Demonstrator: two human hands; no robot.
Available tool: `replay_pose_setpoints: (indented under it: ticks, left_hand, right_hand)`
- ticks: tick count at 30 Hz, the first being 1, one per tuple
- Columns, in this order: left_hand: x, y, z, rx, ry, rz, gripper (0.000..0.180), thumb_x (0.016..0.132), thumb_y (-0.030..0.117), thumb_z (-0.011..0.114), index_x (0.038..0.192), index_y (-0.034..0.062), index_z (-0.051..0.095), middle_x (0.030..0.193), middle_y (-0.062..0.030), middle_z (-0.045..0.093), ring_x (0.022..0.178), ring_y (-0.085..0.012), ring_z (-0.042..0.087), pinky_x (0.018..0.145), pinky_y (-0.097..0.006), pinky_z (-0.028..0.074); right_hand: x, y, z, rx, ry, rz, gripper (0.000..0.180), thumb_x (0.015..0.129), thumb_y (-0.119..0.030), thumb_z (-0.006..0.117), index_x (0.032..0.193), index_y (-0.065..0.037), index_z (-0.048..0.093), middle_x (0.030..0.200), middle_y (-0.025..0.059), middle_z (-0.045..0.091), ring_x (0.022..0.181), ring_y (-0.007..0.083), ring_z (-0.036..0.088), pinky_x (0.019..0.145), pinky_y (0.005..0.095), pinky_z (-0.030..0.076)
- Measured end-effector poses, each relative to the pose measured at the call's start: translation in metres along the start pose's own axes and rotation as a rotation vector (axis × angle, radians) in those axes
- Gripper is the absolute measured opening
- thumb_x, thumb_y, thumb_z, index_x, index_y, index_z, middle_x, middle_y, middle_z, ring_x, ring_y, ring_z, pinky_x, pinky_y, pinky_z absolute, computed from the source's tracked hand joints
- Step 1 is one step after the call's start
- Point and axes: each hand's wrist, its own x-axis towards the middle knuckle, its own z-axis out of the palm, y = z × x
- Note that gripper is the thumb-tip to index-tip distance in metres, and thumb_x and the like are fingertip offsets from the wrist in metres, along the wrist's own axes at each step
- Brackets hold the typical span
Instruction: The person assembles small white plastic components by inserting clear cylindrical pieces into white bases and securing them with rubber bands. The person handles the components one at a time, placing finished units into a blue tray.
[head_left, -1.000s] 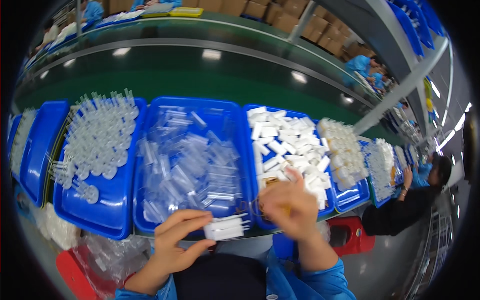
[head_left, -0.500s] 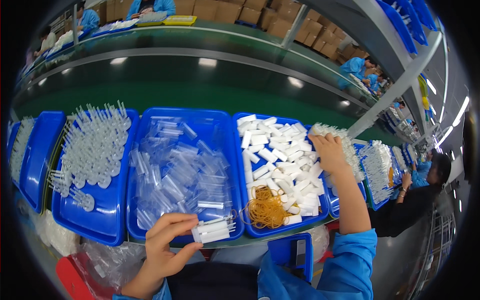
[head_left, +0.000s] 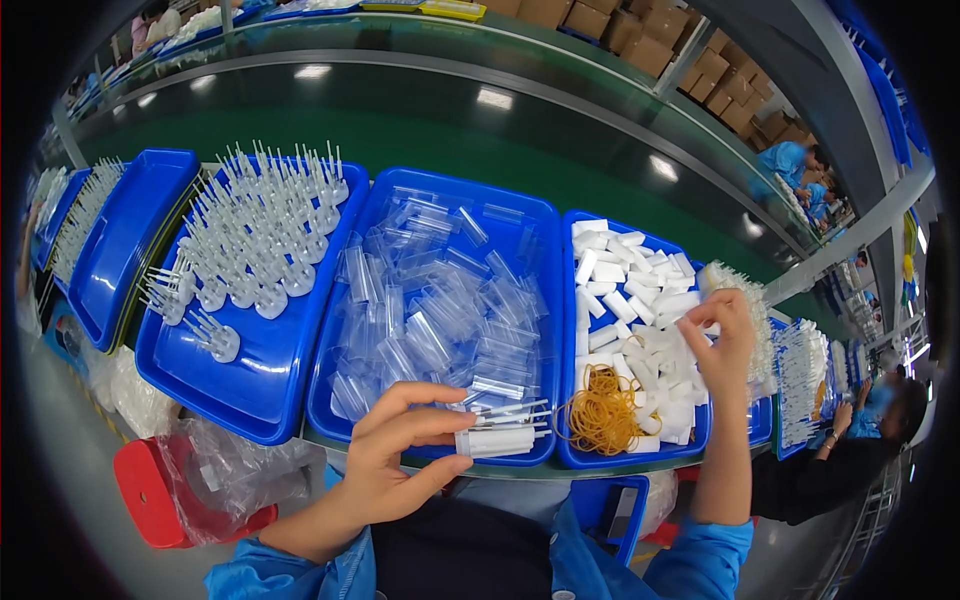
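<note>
My left hand pinches a clear plastic base with thin white prongs between thumb and fingers, lying sideways above the tray's near edge. White cylinders sit on some of its prongs, while other prongs are bare. My right hand is over the right side of a tray with loose white cylinders. Its thumb and index finger are drawn together; I cannot make out whether anything is between them. A heap of tan rubber bands lies at that tray's near end.
A blue tray of clear plastic sleeves stands in the middle. Left of it, another tray holds several pronged bases. Beyond runs a green conveyor belt. A red stool is lower left; a co-worker sits at right.
The view has shifted, so the trays appear farther right. My right hand has drawn back from the tray's far right edge toward the white cylinders, its fingers now pinched. My left hand keeps the pronged base.
</note>
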Motion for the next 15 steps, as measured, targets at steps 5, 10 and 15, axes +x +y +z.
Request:
replay_pose_setpoints:
  ticks: [5,10,15]
  left_hand:
    - [0.003,-0.002,-0.011,0.378,-0.055,0.225,0.033,0.077,0.0,0.076,0.108,-0.0029,0.068,0.118,-0.0204,0.059,0.097,-0.0225,0.065,0.078,-0.029,0.055]
    - [-0.004,-0.012,-0.01,0.321,0.007,0.193,0.033,0.078,-0.001,0.075,0.11,-0.0033,0.066,0.119,-0.0205,0.057,0.099,-0.0215,0.064,0.079,-0.028,0.054]
    - [-0.008,-0.013,-0.008,0.265,0.019,0.144,0.041,0.078,-0.004,0.073,0.117,-0.0068,0.061,0.122,-0.02,0.053,0.106,-0.0262,0.063,0.089,-0.034,0.056]
  right_hand:
    - [-0.007,-0.011,0.023,0.032,-0.09,0.083,0.013,0.074,0.002,0.072,0.085,-0.001,0.065,0.085,0.0095,0.06,0.071,0.0199,0.059,0.065,0.0291,0.047]
    - [0.01,-0.023,0.03,0.104,-0.129,0.065,0.014,0.076,0.003,0.068,0.089,-0.001,0.065,0.085,0.0107,0.062,0.074,0.0213,0.065,0.067,0.0301,0.049]
    - [0.014,-0.036,0.071,0.003,-0.371,0.174,0.02,0.077,-0.005,0.073,0.096,-0.001,0.068,0.085,0.0119,0.065,0.07,0.0219,0.064,0.065,0.0322,0.05]
